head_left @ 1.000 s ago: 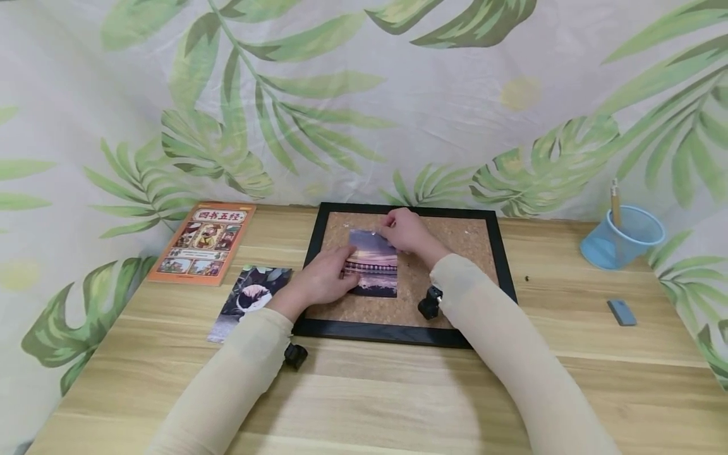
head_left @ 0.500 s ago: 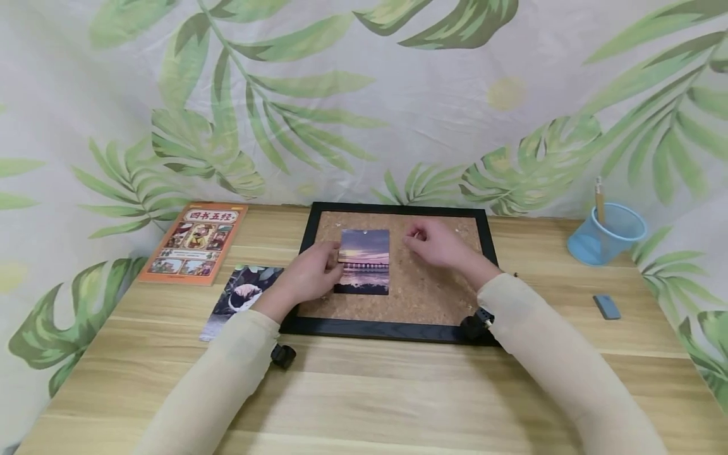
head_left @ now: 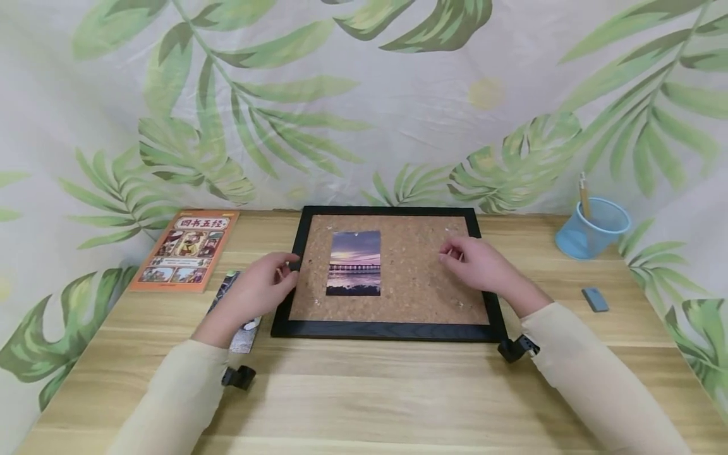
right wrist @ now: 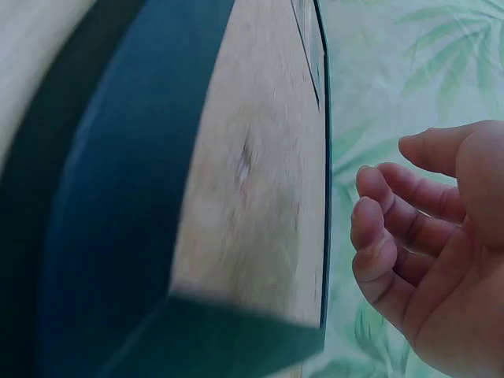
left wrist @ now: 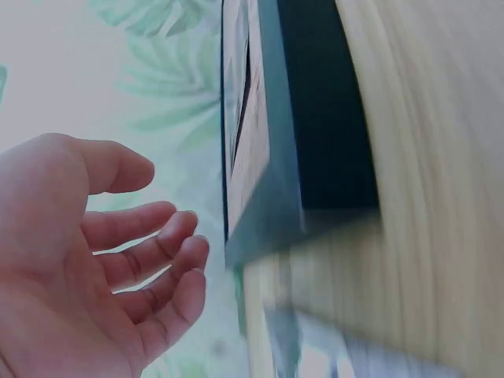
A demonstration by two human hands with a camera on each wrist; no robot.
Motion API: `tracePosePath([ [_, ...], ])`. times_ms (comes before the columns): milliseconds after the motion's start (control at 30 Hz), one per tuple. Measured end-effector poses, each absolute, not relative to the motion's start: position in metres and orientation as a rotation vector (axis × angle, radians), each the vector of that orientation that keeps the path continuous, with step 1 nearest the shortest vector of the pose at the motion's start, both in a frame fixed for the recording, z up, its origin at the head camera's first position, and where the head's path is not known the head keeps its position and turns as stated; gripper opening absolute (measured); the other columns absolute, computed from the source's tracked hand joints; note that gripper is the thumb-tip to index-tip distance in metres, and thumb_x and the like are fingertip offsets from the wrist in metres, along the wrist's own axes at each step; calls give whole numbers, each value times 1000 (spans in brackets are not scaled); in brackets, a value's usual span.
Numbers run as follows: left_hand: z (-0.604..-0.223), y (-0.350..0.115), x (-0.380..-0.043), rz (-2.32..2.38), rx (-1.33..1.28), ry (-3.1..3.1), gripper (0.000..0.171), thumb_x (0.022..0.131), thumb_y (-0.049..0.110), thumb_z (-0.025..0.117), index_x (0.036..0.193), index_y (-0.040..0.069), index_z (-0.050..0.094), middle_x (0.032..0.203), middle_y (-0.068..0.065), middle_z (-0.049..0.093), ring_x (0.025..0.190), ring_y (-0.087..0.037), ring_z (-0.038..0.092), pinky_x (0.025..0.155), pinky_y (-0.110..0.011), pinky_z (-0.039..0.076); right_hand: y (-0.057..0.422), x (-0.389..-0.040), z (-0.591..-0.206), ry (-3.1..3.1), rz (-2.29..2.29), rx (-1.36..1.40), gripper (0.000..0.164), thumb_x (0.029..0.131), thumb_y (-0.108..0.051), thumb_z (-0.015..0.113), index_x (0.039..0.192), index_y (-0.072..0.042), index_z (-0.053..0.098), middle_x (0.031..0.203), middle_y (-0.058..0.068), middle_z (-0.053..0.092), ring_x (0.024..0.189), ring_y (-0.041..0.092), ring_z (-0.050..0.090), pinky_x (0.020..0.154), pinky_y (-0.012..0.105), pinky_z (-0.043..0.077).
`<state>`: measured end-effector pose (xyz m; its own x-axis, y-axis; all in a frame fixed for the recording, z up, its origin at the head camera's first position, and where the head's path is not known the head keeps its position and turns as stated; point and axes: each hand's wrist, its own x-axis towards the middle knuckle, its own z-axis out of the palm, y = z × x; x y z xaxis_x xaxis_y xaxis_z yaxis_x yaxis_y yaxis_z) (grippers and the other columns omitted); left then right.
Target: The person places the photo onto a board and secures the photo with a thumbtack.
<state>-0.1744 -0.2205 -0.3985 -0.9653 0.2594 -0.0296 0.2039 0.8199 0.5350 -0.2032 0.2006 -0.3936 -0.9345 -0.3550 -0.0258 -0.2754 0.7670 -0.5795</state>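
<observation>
A sunset photo of a pier (head_left: 354, 265) lies on the left half of the black-framed corkboard (head_left: 421, 297), with a small clear pushpin (head_left: 356, 234) at its top edge. Beside the frame's left edge is my left hand (head_left: 256, 291), its fingers loosely bent; the left wrist view shows nothing in it. Over the right part of the board hovers my right hand (head_left: 478, 265), likewise loosely curled around nothing, as the right wrist view confirms. A second photo (head_left: 244, 340) lies on the table, mostly hidden beneath my left hand and wrist.
An orange comic-style book (head_left: 184, 251) lies at the back left. At the right stand a blue mesh cup (head_left: 591, 230) with a pencil (head_left: 584, 197) and a small grey-blue block (head_left: 595, 299). Small clear pins (head_left: 459, 304) sit near the board's corners. A leaf-patterned cloth (head_left: 409, 126) hangs behind.
My right hand has drawn away from the photo's top edge toward the right. My left hand has released the photo's left side and pulled back left. The pier photo stays on the board.
</observation>
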Motion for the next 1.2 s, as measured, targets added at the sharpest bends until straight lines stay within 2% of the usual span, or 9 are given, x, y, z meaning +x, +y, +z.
tracePosePath([
  [133,-397,-249,-162,810,331,2921,41,109,17,59,141,-8,63,96,-9,66,77,-18,55,69,-34,45,221,-195,-394,2844,-904,-462,20,109,-17,61,112,-1,73,85,6,66,72,17,56,69,34,47],
  [300,-402,-283,-150,721,248,2910,45,108,20,61,141,-11,61,103,-15,68,79,-21,58,67,-36,46,246,-189,-400,2882,-921,-379,23,109,-18,62,116,1,73,93,10,70,77,19,58,72,35,47],
  [367,-404,-296,-146,663,210,2915,49,108,24,63,141,-12,61,110,-21,70,86,-27,64,71,-43,52,256,-187,-404,2902,-926,-343,24,109,-19,62,117,1,73,98,12,72,82,20,60,75,36,48],
  [467,-408,-311,-140,557,145,2935,57,106,32,68,141,-12,59,116,-30,67,96,-41,67,79,-56,55,270,-184,-411,2920,-938,-288,25,109,-20,63,115,2,73,100,15,73,84,21,61,76,36,49],
  [533,-410,-318,-137,503,118,2939,66,103,37,72,143,-14,56,121,-36,63,106,-48,65,86,-63,53,278,-182,-415,2924,-942,-257,25,108,-19,63,114,3,73,100,15,73,85,21,61,76,35,49],
  [733,-413,-325,-131,431,23,2886,93,96,50,78,149,-17,44,130,-43,48,113,-59,51,90,-70,48,296,-179,-424,2908,-944,-150,27,108,-20,63,117,4,71,103,19,72,87,22,62,75,34,49],
  [900,-413,-326,-134,441,-13,2885,96,95,47,80,152,-18,39,141,-51,38,121,-70,45,98,-78,44,306,-177,-429,2910,-940,-56,29,109,-22,64,119,4,70,109,22,72,92,27,64,77,33,48],
  [1067,-416,-329,-138,473,-2,2881,105,93,44,83,159,-17,29,143,-55,34,124,-73,45,104,-79,42,311,-178,-432,2904,-931,11,31,109,-23,64,120,5,69,109,23,72,95,31,66,76,33,48],
  [1200,-420,-333,-140,560,20,2861,95,97,35,80,159,-16,30,150,-54,35,134,-71,42,111,-79,38,314,-180,-432,2903,-920,24,31,108,-22,66,119,7,70,105,22,73,93,30,66,76,33,48],
])
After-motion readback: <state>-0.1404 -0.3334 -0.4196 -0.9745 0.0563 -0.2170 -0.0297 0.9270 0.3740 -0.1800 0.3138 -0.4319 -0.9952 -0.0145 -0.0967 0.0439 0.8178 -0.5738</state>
